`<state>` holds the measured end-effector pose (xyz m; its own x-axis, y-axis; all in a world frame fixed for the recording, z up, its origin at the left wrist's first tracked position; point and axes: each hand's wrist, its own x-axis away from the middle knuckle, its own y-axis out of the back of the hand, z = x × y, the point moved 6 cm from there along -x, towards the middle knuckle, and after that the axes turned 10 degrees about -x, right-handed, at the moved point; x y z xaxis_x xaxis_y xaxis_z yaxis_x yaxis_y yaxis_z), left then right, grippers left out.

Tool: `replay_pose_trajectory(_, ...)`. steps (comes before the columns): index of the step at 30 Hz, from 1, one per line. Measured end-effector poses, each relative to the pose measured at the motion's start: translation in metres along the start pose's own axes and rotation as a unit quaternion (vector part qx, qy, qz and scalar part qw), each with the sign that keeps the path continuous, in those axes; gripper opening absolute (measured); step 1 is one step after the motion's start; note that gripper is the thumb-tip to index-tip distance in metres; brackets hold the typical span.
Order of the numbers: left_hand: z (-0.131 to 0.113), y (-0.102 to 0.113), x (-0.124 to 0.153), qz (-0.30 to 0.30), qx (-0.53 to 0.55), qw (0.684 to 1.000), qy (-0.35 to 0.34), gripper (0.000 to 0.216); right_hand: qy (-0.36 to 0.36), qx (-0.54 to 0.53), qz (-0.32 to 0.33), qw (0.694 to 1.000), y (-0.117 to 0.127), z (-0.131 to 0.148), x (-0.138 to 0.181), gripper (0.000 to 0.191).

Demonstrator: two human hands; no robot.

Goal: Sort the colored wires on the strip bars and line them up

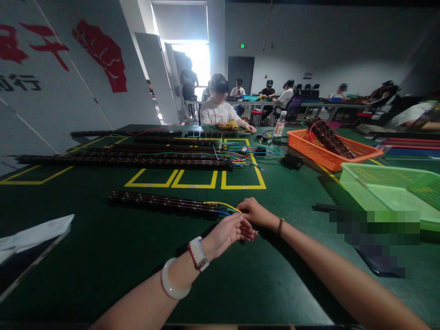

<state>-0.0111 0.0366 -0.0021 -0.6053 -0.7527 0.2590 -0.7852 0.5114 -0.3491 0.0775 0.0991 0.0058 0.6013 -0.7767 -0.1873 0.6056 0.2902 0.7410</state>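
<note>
A long black strip lies on the dark green table in front of me, with yellow, blue and green wires coming out of its right end. My right hand is closed in a pinch at those wire ends. My left hand, with a watch and a pale bangle on the wrist, has its fingers together right beside the right hand, touching it. What the left fingers hold is hidden.
Several more long black strips with coloured wires lie farther back. An orange basket with strips and a green basket stand at the right. White paper lies at the left. A person sits across the table; others sit behind.
</note>
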Motion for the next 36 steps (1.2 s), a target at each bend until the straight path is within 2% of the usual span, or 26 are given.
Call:
replay_pose_trajectory(10, -0.001, -0.001, 0.001, 0.008, -0.011, 1.000, 0.002, 0.030, 0.009, 0.000, -0.007, 1.000, -0.002, 0.007, 0.002, 0.004)
replay_pose_trajectory(17, 0.001, 0.000, -0.001, 0.014, -0.010, 1.000, -0.007, 0.031, 0.045, 0.050, -0.044, 0.997, 0.002, 0.015, 0.005, 0.012)
replay_pose_trajectory(26, 0.000, -0.003, 0.001, 0.036, -0.026, 0.999, 0.007, 0.035, 0.030, 0.141, -0.060, 0.988, 0.003, 0.023, 0.010, 0.016)
replay_pose_trajectory(31, 0.001, -0.003, 0.001, 0.024, -0.017, 1.000, 0.005, 0.036, 0.001, 0.171, -0.118, 0.978, 0.016, 0.018, -0.001, 0.028)
replay_pose_trajectory(36, 0.000, 0.000, -0.001, 0.010, 0.035, 0.999, 0.026, 0.033, -0.040, 0.190, -0.159, 0.968, 0.033, -0.001, -0.029, 0.028)
